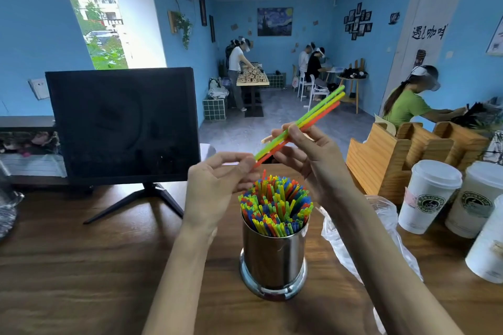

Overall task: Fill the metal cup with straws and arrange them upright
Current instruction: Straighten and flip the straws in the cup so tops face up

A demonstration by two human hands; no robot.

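Hands: left grip (217,182), right grip (307,149) pinch three straws (313,114) (green, yellow, orange) above metal cup (273,258).

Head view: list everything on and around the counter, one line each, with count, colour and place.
metal cup: one, shiny steel, centre of the wooden counter
straws in the cup: many, red, yellow, green and blue, upright
held straws: about three, green, yellow and red, slanting above the cup
monitor: one, black, screen dark, left rear
plastic bag: one, clear, right of the cup
lidded paper cups: at least three, white with green logos, far right
wooden organiser: one, light wood, behind the paper cups
hands: left hand pinches the held straws' lower ends; right hand grips them midway
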